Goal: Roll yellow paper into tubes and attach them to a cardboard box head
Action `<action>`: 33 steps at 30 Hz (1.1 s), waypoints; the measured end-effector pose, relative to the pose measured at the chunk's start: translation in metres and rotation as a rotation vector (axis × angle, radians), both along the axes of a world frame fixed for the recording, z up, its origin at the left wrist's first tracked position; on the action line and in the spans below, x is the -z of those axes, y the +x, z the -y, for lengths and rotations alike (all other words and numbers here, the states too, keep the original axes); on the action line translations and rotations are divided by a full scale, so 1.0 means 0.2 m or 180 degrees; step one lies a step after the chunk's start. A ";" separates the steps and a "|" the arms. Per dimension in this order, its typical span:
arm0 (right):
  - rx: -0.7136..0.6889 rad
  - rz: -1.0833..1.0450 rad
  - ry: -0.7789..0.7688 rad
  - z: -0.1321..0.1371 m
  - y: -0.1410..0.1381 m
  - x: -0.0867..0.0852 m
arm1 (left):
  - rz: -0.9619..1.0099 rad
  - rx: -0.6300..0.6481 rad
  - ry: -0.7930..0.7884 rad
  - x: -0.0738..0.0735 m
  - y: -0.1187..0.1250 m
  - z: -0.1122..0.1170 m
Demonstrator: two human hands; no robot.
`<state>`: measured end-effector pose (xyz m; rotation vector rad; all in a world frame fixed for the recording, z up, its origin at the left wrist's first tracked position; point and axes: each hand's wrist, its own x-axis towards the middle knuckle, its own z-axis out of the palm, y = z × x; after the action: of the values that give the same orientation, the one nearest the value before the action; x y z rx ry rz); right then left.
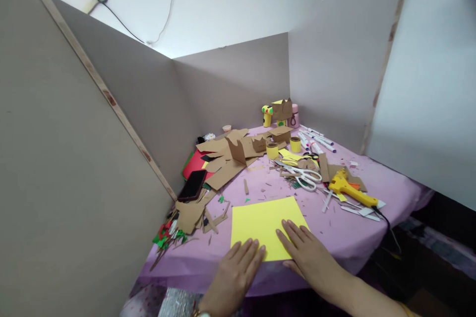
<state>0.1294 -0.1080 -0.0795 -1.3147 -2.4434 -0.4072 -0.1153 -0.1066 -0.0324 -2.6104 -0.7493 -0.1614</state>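
A sheet of yellow paper (264, 218) lies flat near the front edge of the purple-covered table. My left hand (236, 272) rests on its near left part, fingers stretched out. On the near right part lies my right hand (303, 252), palm down with the fingers extended. Both hands press lightly on the sheet and neither grips anything. Beyond the paper are white-handled scissors (307, 178) and a yellow hot glue gun (349, 188), off to the right. A black phone (192, 185) is to the left.
Cut cardboard pieces (230, 168) spread across the table's middle and back. Two yellow rings (272, 151) stand near several markers (320, 138). A yellow mushroom-like figure (267, 115) is at the back. Scraps (169, 232) pile at the left edge. Grey partitions (230, 84) surround the table.
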 end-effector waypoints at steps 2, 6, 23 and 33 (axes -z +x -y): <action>-0.0037 -0.0008 0.0293 -0.01 0.00 0.02 | 0.0051 0.0197 0.0244 0.00 0.04 0.00; -0.0045 -0.0045 0.0543 -0.01 0.00 0.03 | 0.0038 0.0328 0.0572 -0.01 0.01 0.00; -0.0270 -0.0736 0.0712 0.08 -0.03 -0.11 | 0.1462 0.0010 0.0930 0.02 0.21 0.06; -0.0971 -0.1625 -0.1342 -0.02 0.39 -0.29 | 0.1573 0.1090 0.0480 -0.03 -0.01 -0.04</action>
<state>0.2084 -0.1044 -0.0215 -0.9941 -2.2835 0.4885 -0.1164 -0.0996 -0.0258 -2.5511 -0.4067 -0.9500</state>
